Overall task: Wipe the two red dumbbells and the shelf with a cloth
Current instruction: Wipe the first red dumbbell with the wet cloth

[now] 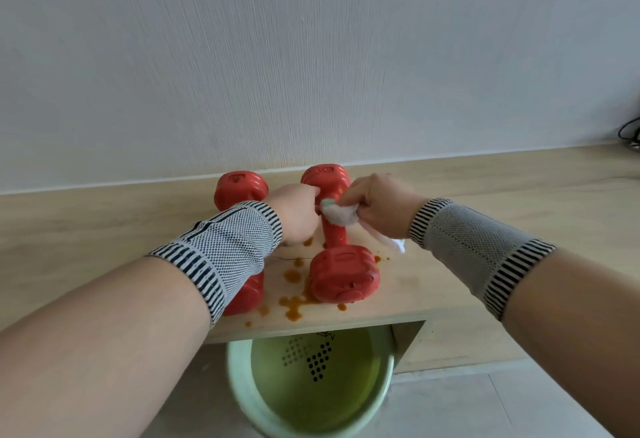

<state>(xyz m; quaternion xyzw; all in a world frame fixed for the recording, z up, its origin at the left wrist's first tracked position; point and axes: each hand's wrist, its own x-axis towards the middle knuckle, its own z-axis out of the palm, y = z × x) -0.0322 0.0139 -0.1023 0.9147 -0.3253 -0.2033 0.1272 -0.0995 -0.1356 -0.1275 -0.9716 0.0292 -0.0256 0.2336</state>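
Two red dumbbells lie side by side on a light wooden shelf (433, 264). My left forearm covers much of the left dumbbell (240, 188). The right dumbbell (343, 276) points toward me. My right hand (377, 205) grips a white cloth (341, 212) bunched against that dumbbell's handle, with a loose end trailing onto the shelf. My left hand (296, 211) is curled against the far end of the same handle; its fingertips are hidden. Orange-brown stains (294, 301) spatter the shelf between and in front of the dumbbells.
A pale green basin (242, 389) with a perforated bottom stands on the floor below the shelf's front edge. A white wall rises right behind the dumbbells. Black cables (630, 133) hang at the far right. Bare shelf stretches right and left.
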